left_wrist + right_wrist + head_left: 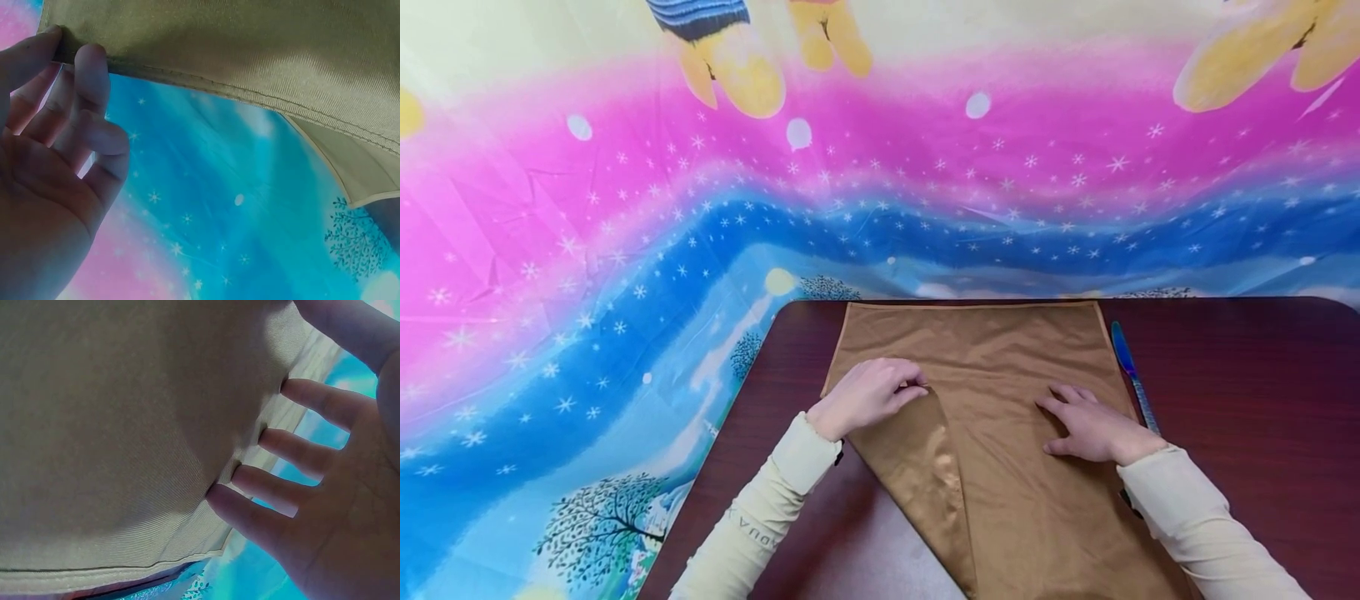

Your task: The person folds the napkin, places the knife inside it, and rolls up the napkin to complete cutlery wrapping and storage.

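A large brown satin cloth (1000,342) lies spread on the table, its far edge near the table's back edge. Its near left part is turned over as a shiny flap (917,467) with a slanting fold. My left hand (872,396) pinches the corner of this flap between thumb and fingertip; in the left wrist view the stitched hem (206,87) runs away from the pinch. My right hand (1090,429) rests on the cloth's right part, fingers spread. In the right wrist view its fingertips (240,500) touch the cloth.
An iridescent blue table knife (1131,367) lies right of the cloth, beyond my right hand. The dark red-brown table (1247,400) shows on both sides of the cloth. A printed pink and blue sheet (880,167) hangs behind.
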A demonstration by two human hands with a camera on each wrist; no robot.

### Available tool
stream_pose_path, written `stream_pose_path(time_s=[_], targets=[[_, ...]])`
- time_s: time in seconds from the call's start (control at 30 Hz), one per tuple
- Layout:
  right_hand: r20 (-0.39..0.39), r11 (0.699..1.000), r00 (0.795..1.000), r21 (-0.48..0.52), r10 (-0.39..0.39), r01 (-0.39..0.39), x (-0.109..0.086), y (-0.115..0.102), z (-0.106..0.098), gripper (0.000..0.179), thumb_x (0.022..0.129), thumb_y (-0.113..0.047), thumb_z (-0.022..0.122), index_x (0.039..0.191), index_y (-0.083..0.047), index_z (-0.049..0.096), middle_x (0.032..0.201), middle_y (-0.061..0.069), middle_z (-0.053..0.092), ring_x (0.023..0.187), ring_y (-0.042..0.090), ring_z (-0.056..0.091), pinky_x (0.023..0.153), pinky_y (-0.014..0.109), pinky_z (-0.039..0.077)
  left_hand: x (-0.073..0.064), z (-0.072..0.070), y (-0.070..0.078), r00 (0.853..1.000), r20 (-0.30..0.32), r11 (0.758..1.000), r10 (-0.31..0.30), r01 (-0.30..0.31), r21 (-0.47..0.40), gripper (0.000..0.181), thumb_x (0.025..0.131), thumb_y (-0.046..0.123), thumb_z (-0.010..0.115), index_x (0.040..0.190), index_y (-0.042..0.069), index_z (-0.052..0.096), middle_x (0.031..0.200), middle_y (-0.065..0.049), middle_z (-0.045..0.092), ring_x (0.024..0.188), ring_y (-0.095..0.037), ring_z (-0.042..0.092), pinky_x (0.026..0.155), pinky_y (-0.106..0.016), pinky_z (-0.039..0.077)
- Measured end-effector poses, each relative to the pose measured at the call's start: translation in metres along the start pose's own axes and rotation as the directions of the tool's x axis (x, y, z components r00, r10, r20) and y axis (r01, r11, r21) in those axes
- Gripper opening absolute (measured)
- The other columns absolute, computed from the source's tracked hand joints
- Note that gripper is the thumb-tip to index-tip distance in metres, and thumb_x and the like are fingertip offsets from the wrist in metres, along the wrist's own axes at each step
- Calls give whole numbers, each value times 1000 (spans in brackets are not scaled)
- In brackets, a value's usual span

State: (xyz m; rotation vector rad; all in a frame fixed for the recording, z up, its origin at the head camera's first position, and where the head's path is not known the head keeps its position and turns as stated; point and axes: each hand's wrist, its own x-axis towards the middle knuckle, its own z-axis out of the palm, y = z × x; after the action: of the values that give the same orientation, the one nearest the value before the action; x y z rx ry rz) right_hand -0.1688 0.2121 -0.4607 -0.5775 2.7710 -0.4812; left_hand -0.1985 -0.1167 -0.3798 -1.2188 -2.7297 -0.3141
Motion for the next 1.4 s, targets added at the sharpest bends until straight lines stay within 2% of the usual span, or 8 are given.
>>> stream_pose_path(time_s=[0.33,0.6,0.83,0.97,1.2,1.3,1.4], targets=[[1,1000,1000,-15,17,-17,1,-2,1,69,81,-33,75,137,-1,50,146,33,33,131,57,29,95,64,39,14,1,3,1000,-2,1000,8,-8,10,10,95,29,61,93,21,67,90,11,67,77,-3,60,71,-24,50],[-20,999,1000,-26,19,-20,3,-2,-2,65,82,-35,74,134,-1,53,144,33,37,129,56,34,95,62,40,23,2,4,1000,-2,1000,11,-11,-15,12,95,31,61,94,21,68,89,10,62,74,-7,60,64,-20,46],[-106,999,994,-2,-42,42,7,-7,-9,55,87,-35,69,129,-1,58,140,30,45,128,52,39,98,62,38,29,2,5,1000,1,1000,8,-8,-11,12,94,31,62,93,21,68,87,11,60,72,-3,55,63,-19,44],[-207,995,973,3,-98,101,12,-16,-14,45,91,-33,65,124,-3,62,132,23,54,123,44,47,98,58,40,31,3,5,1000,-10,1000,14,-14,4,11,94,31,62,93,22,68,86,11,60,71,-1,53,63,-18,44],[-380,979,908,21,-178,201,23,-45,-23,34,97,-35,57,112,-7,68,115,11,64,111,30,56,94,49,45,34,2,7,999,-29,1000,15,-14,21,13,95,32,61,93,21,68,86,10,61,72,-2,53,63,-20,45],[-422,971,884,36,-201,237,25,-57,-26,34,96,-37,57,111,-9,68,112,8,65,109,28,57,94,47,45,36,1,8,999,-31,1000,14,-13,27,14,95,32,61,94,21,70,86,10,61,71,-2,53,63,-20,45],[-432,965,877,56,-209,258,27,-67,-28,36,94,-40,60,112,-10,67,113,6,65,110,26,56,94,47,45,37,0,9,999,-30,999,14,-13,32,15,95,32,60,95,21,71,86,10,61,71,-2,53,64,-21,45]])
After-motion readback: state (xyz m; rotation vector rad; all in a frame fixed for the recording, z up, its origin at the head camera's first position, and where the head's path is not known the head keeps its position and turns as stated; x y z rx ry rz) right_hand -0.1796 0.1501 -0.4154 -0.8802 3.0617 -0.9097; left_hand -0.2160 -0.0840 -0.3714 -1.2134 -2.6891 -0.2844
